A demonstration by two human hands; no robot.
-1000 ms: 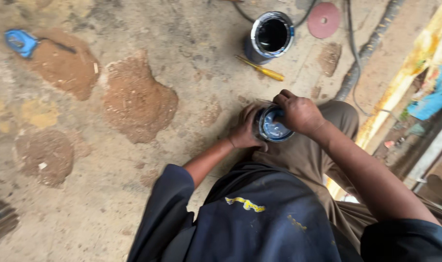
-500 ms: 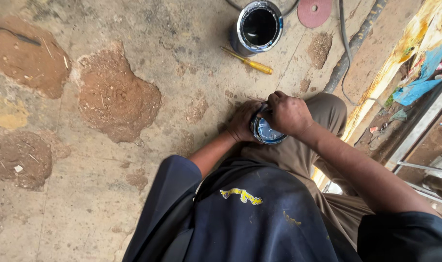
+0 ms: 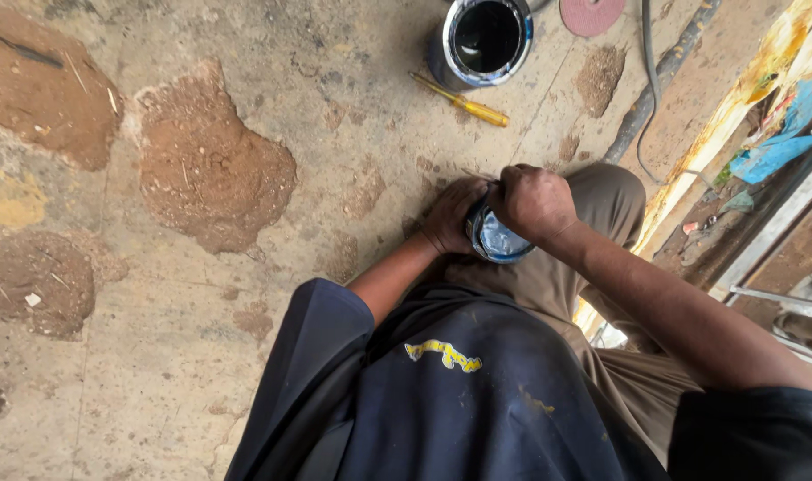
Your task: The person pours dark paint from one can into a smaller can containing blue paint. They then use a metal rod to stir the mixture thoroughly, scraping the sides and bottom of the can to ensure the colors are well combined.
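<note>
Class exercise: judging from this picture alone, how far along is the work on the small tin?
Done: a larger can already stands open, a yellow-handled screwdriver beside it. In hand: the left hand steadies the small tin while the right hand grips its top. Left: its lid appears still on.

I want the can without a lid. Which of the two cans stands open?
The far can by the yellow-handled screwdriver: open top, dark inside. Both hands grip the other can.
</note>
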